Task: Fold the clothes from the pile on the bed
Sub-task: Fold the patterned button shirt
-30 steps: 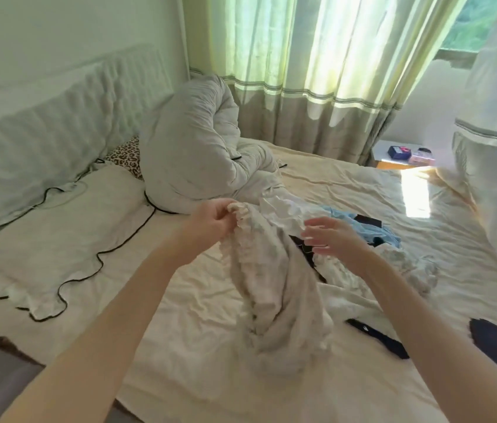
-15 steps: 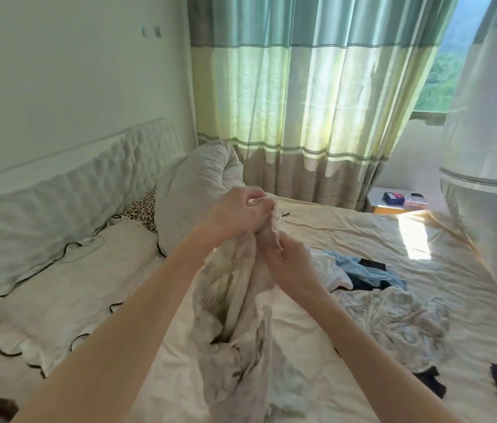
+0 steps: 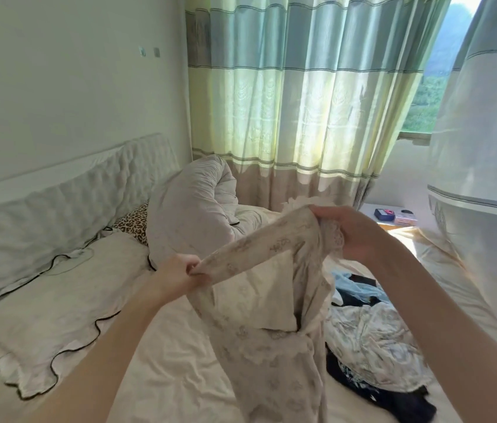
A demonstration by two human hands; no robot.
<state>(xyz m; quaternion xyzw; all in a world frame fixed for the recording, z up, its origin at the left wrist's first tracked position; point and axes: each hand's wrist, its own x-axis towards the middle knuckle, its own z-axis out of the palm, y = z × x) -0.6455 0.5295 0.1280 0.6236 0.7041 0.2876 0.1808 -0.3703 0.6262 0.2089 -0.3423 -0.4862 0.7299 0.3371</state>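
Note:
A cream garment with a faint grey print and a lace trim (image 3: 271, 337) hangs in the air above the bed (image 3: 164, 370). My left hand (image 3: 180, 274) grips one end of its upper edge. My right hand (image 3: 354, 232) grips the other end, by the lace, higher and further right. The edge is stretched between the two hands and the rest of the cloth droops down. The pile of clothes (image 3: 372, 340) lies on the bed at the right: a pale printed piece, a light blue one and dark ones.
A rolled grey duvet (image 3: 192, 209) lies at the head of the bed beside a leopard-print pillow (image 3: 132, 224) and a white ruffled pillow (image 3: 45, 312). Striped curtains (image 3: 286, 102) hang behind. A bedside table (image 3: 393, 215) with small boxes stands at the far right.
My hands, which were close together at the garment's top, have moved apart: the left went down and left, the right went up and right. The garment's edge is now spread between them.

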